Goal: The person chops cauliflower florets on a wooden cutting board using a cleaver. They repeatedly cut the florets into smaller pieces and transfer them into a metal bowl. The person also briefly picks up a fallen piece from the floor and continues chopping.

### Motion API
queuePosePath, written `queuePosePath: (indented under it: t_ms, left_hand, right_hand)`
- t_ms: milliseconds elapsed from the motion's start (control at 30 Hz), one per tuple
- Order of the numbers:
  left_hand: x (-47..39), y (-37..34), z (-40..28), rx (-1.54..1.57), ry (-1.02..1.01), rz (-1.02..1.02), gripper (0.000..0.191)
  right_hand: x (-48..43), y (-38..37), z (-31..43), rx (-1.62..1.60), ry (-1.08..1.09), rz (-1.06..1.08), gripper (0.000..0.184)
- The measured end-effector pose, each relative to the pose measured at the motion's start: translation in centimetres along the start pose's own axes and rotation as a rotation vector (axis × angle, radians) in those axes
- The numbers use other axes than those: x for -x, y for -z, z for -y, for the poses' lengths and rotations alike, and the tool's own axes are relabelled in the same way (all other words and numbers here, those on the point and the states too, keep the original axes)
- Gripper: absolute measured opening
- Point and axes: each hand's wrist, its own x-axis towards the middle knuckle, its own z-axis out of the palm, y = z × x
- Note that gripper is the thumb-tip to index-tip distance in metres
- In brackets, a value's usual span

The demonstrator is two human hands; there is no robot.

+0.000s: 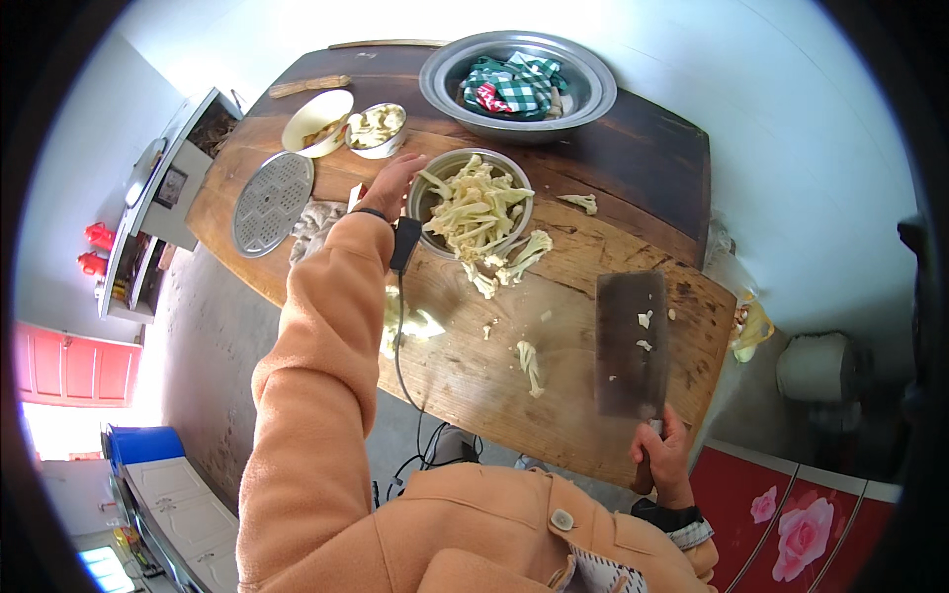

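Note:
My right hand (665, 448) grips the handle of a broad cleaver (630, 348), its blade flat over the wooden table's right side with white crumbs on it. My left hand (393, 185) is at the left rim of a metal bowl (523, 174); whether it grips the rim is unclear. Cut cauliflower pieces (478, 207) heap up in that bowl. Several florets (530, 252) lie against its near side. One loose floret (529, 368) lies left of the blade, and another cauliflower piece (582, 202) lies right of the bowl. More cauliflower (411, 322) shows partly behind my left sleeve.
Behind stands a large metal basin (437, 81) with a green checked cloth (515, 81). At the back left are a cream bowl (300, 122), a smaller bowl of florets (377, 127) and a perforated metal plate (273, 204). A grey cloth (319, 222) lies beside it. A cable (400, 348) hangs from my left wrist.

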Motion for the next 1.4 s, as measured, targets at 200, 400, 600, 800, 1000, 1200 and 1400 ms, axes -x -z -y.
queuePosePath:
  t_ms: [200, 400, 600, 800, 1000, 1200, 1400]
  left_hand:
    - [5.4, -2.6, -0.3, 0.069, -0.617, 0.063, 0.032]
    - [13.5, -5.5, -1.3, -0.822, -0.661, 0.073, 0.033]
    - [17.2, -9.5, 5.1, -0.537, -0.710, 0.134, 0.033]
    - [15.3, -16.3, 11.1, -1.021, -0.778, 0.084, 0.057]
    - [9.5, -20.6, 10.6, -1.189, -0.828, -0.126, 0.060]
    - [8.5, -22.4, 9.0, -1.301, -0.457, -0.123, 0.053]
    - [14.6, -20.7, 10.0, -1.291, -0.447, 0.061, 0.058]
  right_hand:
    - [-0.2, 0.2, -0.4, 0.010, 0.006, 0.016, 0.017]
    - [-0.7, 0.6, -0.7, 0.041, -0.008, 0.076, 0.023]
    - [0.3, 1.5, -1.3, 0.003, -0.022, 0.087, 0.009]
    - [1.7, 3.0, -2.5, 0.032, -0.053, 0.075, 0.009]
    - [2.7, 3.8, -3.5, -0.018, -0.090, 0.077, 0.008]
    - [2.6, 4.2, -4.1, -0.013, -0.072, 0.098, 0.009]
    - [2.3, 4.7, -4.4, -0.015, -0.081, 0.127, 0.009]
